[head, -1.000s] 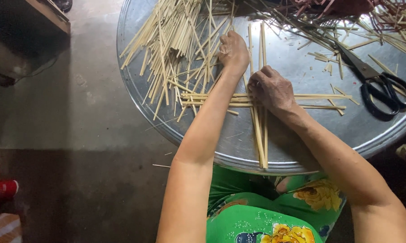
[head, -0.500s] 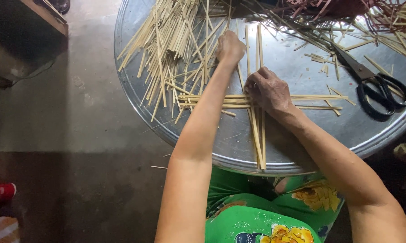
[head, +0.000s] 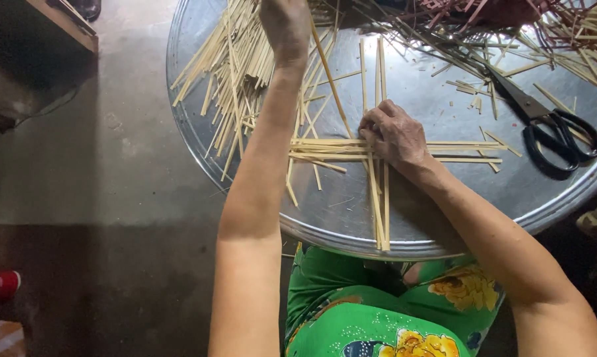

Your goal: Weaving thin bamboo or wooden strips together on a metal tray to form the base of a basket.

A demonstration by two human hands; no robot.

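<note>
Pale bamboo strips crossed on the round metal tray (head: 444, 218) were pressed flat by the right hand (head: 392, 134); one loose strip (head: 330, 79) was held in the left hand's (head: 284, 26) narrow grip.

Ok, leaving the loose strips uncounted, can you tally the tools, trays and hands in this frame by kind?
Round metal tray: 1
Black-handled scissors: 1
Hands: 2, the left hand lifting one bamboo strip from the loose pile, the right hand pressing on the crossed strips
Total: 4
</note>
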